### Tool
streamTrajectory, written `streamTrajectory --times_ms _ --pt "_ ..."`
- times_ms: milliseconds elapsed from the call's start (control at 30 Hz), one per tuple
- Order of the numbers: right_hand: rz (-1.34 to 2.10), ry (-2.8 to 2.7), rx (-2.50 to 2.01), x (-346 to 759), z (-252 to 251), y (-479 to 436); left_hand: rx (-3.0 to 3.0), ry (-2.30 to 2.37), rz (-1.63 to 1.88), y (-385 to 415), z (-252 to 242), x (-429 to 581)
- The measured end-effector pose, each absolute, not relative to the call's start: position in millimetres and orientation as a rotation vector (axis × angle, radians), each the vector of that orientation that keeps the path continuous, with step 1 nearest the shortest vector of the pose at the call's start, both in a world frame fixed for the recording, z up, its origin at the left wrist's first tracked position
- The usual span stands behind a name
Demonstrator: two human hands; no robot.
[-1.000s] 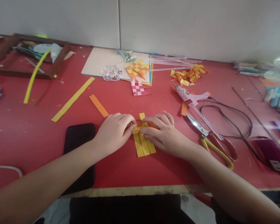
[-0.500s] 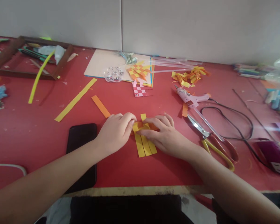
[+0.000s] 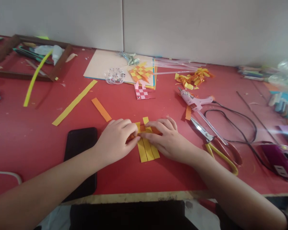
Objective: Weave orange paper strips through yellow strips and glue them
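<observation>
slit yellow paper (image 3: 147,151): one, on tabletop (image 3: 124,105), between left hand (image 3: 118,137) and right hand (image 3: 169,137), partly covered; orange band (image 3: 142,128) across it
left hand: thumb, forefinger close at its left edge; clamped or not, cannot tell
right hand: fingers apart, resting on it
yellow strip (image 3: 75,102), orange strip (image 3: 101,109): one each, left
phone (image 3: 80,140): one, left
checkered pieces (image 3: 141,93): two, beyond
scissors (image 3: 209,137), glue gun (image 3: 195,101): one each, right
</observation>
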State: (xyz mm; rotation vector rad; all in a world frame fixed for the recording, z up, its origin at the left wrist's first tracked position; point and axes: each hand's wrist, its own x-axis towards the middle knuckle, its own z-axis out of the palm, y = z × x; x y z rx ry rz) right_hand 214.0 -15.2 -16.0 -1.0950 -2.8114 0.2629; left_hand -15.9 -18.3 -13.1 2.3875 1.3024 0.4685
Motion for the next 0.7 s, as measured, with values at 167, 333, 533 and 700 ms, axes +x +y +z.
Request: streamTrajectory --times_ms 167,333,533,700 --pt "0.285 -2.749 -1.109 214.3 -15.8 -14.6 2.377 1.298 0.44 -16.9 -13.7 -17.0" --pt "0.349 -2.668 -1.101 215.1 -17.5 -12.6 2.406 1.314 0.381 -17.5 -12.5 -14.7" --pt "0.378 -2.621 -1.151 210.8 -19.4 -12.2 2.454 1.39 0.331 -20.2 -12.1 -9.7" --pt "0.382 -2.596 -1.154 208.2 -17.7 -11.5 2.49 1.427 0.336 -22.5 -12.3 -7.7"
